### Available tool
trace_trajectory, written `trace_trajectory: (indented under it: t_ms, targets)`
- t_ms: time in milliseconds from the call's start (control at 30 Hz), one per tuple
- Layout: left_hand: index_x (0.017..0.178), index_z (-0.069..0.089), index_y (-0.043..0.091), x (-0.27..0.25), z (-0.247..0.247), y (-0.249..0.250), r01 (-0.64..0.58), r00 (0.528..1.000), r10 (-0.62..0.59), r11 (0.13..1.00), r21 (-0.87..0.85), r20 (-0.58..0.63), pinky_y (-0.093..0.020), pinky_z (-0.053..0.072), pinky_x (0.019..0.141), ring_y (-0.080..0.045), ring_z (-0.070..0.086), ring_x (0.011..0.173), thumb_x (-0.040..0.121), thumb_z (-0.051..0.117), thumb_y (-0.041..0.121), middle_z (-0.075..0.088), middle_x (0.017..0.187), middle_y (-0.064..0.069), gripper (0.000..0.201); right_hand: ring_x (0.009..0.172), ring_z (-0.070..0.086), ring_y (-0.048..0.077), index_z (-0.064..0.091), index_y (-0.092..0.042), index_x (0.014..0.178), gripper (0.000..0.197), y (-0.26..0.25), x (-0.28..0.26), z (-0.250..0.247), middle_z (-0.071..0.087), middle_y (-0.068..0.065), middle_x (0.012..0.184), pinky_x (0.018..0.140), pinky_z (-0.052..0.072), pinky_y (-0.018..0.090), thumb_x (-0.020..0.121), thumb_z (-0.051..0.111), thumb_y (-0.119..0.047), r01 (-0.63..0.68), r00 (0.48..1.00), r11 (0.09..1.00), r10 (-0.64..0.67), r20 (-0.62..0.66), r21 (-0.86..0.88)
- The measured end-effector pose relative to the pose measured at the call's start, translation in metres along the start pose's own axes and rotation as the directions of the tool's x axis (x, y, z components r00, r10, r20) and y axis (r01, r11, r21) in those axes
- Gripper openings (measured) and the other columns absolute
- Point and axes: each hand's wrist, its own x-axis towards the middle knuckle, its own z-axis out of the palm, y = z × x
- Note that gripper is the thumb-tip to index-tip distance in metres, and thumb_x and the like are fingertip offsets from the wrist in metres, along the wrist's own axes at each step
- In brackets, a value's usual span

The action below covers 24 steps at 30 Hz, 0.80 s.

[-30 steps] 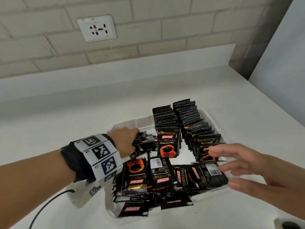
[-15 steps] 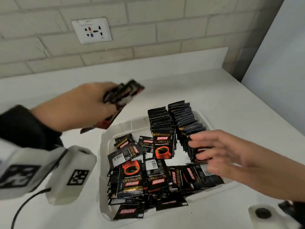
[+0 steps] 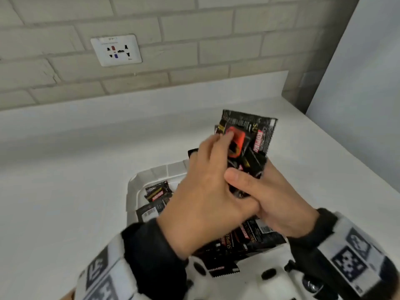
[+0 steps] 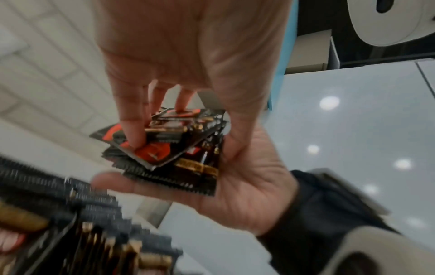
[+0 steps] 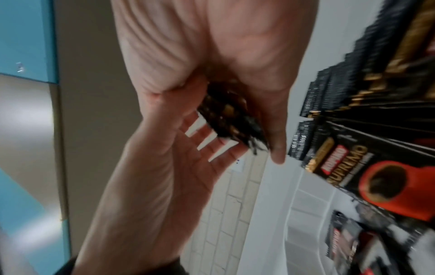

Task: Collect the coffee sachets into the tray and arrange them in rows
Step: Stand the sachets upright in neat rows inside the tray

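Head view: my left hand (image 3: 201, 204) and right hand (image 3: 279, 204) together clasp a bundle of coffee sachets (image 3: 249, 144) above the white tray (image 3: 155, 173)
Grip: left fingertips (image 4: 135, 137) press the top sachet; right thumb clamps the bundle's lower edge
Handling: light, thin, probably slick foil; likely to fan and slip
Hold: I'd squeeze the flat faces, edges squared
Rows: standing sachets (image 5: 353, 89) in the tray; loose ones (image 3: 158, 193) beside

Three cameras on me, all close in.

The head view looks forward and down over my desk (image 3: 65, 202) toward the brick wall. Each wrist view looks along its hand from beneath, very near. All three share the bunch of sachets (image 3: 246, 146) (image 4: 169, 147) (image 5: 230, 115) held between both hands.
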Motion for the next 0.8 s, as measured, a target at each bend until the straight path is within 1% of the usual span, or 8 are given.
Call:
trace_trajectory:
  t_ms: [67,133,233,333,467,533,633,800]
  targets:
    - [0.146,0.003,0.040,-0.004,0.008,-0.003,0.050,0.994,-0.048,0.999,-0.018,0.101,-0.006,0.019,0.105,0.005,0.012,0.135,0.065,0.061,0.049,0.004,0.137,0.035,0.100,0.094,0.067,0.013,0.052,-0.015,0.125,0.069,0.006,-0.002,-0.007,0.070,0.000,0.103,0.068,0.054,0.021,0.063,0.080,-0.028,-0.054,0.992,0.995,0.063,-0.107,0.088]
    - [0.143,0.016,0.044,-0.006,0.010,-0.006,0.120,0.982,-0.100,0.985,-0.124,0.159,-0.016,0.033,0.107,0.006,0.026,0.132,0.069,0.066,0.044,0.004,0.140,0.038,0.089,0.090,0.069,0.021,0.056,-0.012,0.122,0.058,0.013,-0.002,-0.014,0.070,0.009,0.102,0.065,0.057,0.029,0.065,0.069,-0.015,-0.108,0.973,0.977,0.143,-0.182,0.185]
    - [0.112,0.047,0.051,-0.010,0.008,-0.013,0.176,0.983,-0.183,0.901,-0.396,0.020,-0.009,0.049,0.072,-0.001,0.060,0.088,0.079,0.067,0.015,0.039,0.131,0.021,0.053,0.085,0.069,0.033,0.055,-0.009,0.121,0.055,0.020,-0.004,-0.023,0.067,0.020,0.105,0.062,0.058,0.042,0.066,0.063,-0.007,-0.203,0.955,0.928,0.259,-0.148,0.312]
    - [0.108,0.051,0.046,-0.011,0.003,-0.026,0.241,0.920,-0.358,0.839,-0.488,-0.161,-0.006,0.043,0.054,0.005,0.056,0.070,0.079,0.068,0.019,0.052,0.101,0.011,0.043,0.090,0.065,0.043,0.055,-0.008,0.120,0.046,0.026,-0.006,-0.030,0.064,0.025,0.111,0.064,0.055,0.054,0.075,0.063,-0.004,-0.324,0.932,0.868,0.361,-0.029,0.377]
    - [0.119,0.049,0.037,-0.011,0.006,-0.041,0.372,0.903,-0.422,0.677,-0.635,0.079,-0.016,0.047,0.071,0.004,0.063,0.088,0.056,0.069,0.048,0.061,0.114,0.015,0.067,0.102,0.062,0.039,0.065,-0.011,0.112,0.038,0.032,-0.007,-0.029,0.063,0.022,0.115,0.076,0.055,0.047,0.075,0.063,-0.006,-0.358,0.933,0.874,0.351,0.084,0.329]
    - [0.106,0.063,0.036,-0.013,0.010,-0.040,0.421,0.896,-0.389,0.590,-0.689,0.214,-0.028,0.051,0.080,-0.008,0.068,0.091,0.056,0.068,0.044,0.070,0.109,0.005,0.051,0.102,0.063,0.035,0.066,-0.010,0.109,0.035,0.032,-0.007,-0.024,0.065,0.020,0.111,0.083,0.054,0.045,0.074,0.064,-0.004,-0.373,0.928,0.905,0.363,0.084,0.203]
    - [0.086,0.073,0.037,-0.014,0.014,-0.036,0.381,0.915,-0.347,0.576,-0.723,0.205,-0.035,0.050,0.086,-0.013,0.069,0.092,0.067,0.063,0.037,0.074,0.096,0.004,0.021,0.103,0.063,0.028,0.060,-0.011,0.115,0.038,0.031,-0.007,-0.019,0.065,0.016,0.112,0.089,0.052,0.041,0.079,0.068,-0.005,-0.344,0.939,0.939,0.344,0.018,0.013]
    - [0.100,0.065,0.016,-0.016,0.015,-0.036,0.304,0.912,-0.399,0.502,-0.810,0.095,-0.032,0.056,0.075,-0.019,0.071,0.088,0.073,0.060,0.026,0.074,0.094,-0.004,0.029,0.100,0.065,0.014,0.042,-0.026,0.120,0.067,0.020,-0.012,-0.015,0.066,-0.001,0.109,0.081,0.056,0.031,0.064,0.080,-0.022,-0.264,0.964,0.963,0.264,-0.008,-0.043]
